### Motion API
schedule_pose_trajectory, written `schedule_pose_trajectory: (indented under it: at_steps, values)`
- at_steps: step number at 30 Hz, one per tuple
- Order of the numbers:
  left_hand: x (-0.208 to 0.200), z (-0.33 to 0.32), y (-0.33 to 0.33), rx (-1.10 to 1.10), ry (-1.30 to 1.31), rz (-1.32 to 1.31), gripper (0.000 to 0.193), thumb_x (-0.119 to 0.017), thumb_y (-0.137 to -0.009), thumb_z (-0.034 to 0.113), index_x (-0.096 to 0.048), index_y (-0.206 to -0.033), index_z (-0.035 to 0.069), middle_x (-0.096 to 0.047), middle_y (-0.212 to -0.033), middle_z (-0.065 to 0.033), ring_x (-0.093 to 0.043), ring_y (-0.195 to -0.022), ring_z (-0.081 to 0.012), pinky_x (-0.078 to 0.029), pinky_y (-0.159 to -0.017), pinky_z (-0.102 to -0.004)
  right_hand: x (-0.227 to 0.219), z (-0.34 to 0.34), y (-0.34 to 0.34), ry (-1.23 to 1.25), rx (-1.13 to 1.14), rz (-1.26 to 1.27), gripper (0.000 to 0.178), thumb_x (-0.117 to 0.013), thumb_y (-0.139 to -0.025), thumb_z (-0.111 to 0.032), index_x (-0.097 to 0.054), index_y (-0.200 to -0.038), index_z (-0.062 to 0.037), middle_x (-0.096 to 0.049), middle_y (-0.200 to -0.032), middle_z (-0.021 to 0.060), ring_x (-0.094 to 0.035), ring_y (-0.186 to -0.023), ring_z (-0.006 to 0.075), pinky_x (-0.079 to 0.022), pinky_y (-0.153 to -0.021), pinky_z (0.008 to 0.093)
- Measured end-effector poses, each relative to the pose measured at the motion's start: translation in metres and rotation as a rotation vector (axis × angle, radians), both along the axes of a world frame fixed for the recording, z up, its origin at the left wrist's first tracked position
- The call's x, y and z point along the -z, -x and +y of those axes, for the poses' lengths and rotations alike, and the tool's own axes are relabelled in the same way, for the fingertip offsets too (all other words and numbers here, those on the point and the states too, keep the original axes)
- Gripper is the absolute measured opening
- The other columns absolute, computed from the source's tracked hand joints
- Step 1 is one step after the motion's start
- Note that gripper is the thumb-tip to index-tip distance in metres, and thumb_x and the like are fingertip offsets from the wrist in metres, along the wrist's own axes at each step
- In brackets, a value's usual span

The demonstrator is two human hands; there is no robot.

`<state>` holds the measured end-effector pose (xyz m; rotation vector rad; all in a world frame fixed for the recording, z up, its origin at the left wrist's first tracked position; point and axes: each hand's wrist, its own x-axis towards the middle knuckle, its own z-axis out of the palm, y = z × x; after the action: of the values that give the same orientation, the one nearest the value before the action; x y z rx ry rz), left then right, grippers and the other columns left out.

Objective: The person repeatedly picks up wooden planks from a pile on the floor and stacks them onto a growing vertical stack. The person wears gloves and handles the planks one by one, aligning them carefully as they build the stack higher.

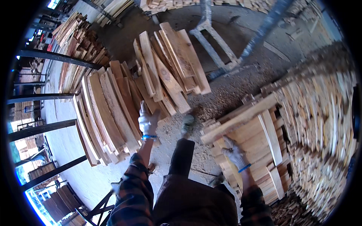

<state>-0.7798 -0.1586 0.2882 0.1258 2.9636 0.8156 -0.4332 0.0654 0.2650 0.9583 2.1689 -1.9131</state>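
Observation:
My left hand (148, 121), in a pale knit glove with a blue band at the wrist, is at the near end of a pile of rough wooden boards (109, 109). Its fingers are stretched and apart, with nothing seen in them. My right hand (235, 156), gloved the same way, is over the left side of a stack of wide planks (249, 139). Its fingers look spread, though motion softens them; whether they touch the wood I cannot tell. A thick beam (239, 118) lies across the far end of that stack, and a narrow pale strip (270, 135) lies on top.
More loose boards (173, 64) lie beyond my left hand. A tall wall of stacked wood (316, 128) rises at the right. A grey metal frame (217, 49) stands far ahead. Sawdust (215, 100) covers the floor. Dark metal bars (45, 97) edge the left side.

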Motion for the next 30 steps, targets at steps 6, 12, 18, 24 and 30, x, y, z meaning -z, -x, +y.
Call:
schedule_pose_trajectory:
  at_steps: [6, 12, 18, 24, 30]
  values:
    - [0.054, 0.032, 0.202, -0.078, 0.022, 0.207, 0.089, -0.074, -0.074, 0.045, -0.033, -0.146, 0.013, -0.064, -0.112, -0.0220, -0.068, -0.092, -0.0308, -0.057, -0.073, -0.0421, 0.029, 0.048, 0.277, -0.318, -0.221, 0.059, 0.061, -0.068, -0.084, -0.032, -0.047, -0.137, -0.0111, -0.059, -0.126, 0.0177, -0.060, -0.111, 0.0331, -0.050, -0.092, 0.0435]
    - [0.073, 0.063, 0.298, -0.028, 0.300, -0.136, 0.066, -0.064, -0.079, 0.031, -0.044, -0.139, 0.012, -0.069, -0.089, -0.0198, -0.069, -0.084, -0.0297, -0.056, -0.070, -0.0429, 0.047, 0.027, 0.440, -0.009, -0.219, -0.009, 0.059, -0.071, -0.083, -0.023, -0.048, -0.136, -0.0086, -0.051, -0.137, 0.0173, -0.056, -0.119, 0.0285, -0.048, -0.099, 0.0377]
    - [-0.032, 0.007, 0.286, -0.157, -0.346, 0.064, 0.044, -0.060, -0.085, 0.015, -0.058, -0.129, 0.009, -0.070, -0.083, -0.0124, -0.057, -0.050, -0.0108, -0.048, -0.043, -0.0255, 0.024, -0.014, 0.484, 0.841, 0.017, -0.241, 0.052, -0.068, -0.088, -0.023, -0.051, -0.133, -0.0031, -0.059, -0.120, 0.0201, -0.061, -0.100, 0.0271, -0.053, -0.086, 0.0370]
    - [-0.064, 0.033, 0.134, 0.196, -0.050, 0.405, 0.043, -0.068, -0.078, 0.000, -0.066, -0.119, 0.014, -0.069, -0.098, -0.0066, -0.068, -0.083, -0.0164, -0.059, -0.070, -0.0283, -0.020, -0.059, 0.531, 0.829, -0.177, -0.159, 0.102, -0.072, -0.077, -0.055, -0.023, -0.148, -0.0016, -0.050, -0.133, 0.0242, -0.049, -0.122, 0.0314, -0.039, -0.102, 0.0365]
    - [-0.056, 0.046, 0.054, 0.306, -0.035, 0.115, 0.040, -0.079, -0.069, 0.013, -0.067, -0.107, 0.008, -0.066, -0.105, -0.0129, -0.066, -0.089, -0.0297, -0.054, -0.074, -0.0425, -0.026, -0.035, 0.477, 0.484, -0.443, -0.232, 0.087, -0.067, -0.072, -0.011, -0.027, -0.149, -0.0087, -0.063, -0.106, 0.0270, -0.068, -0.075, 0.0247, -0.056, -0.068, 0.0350]
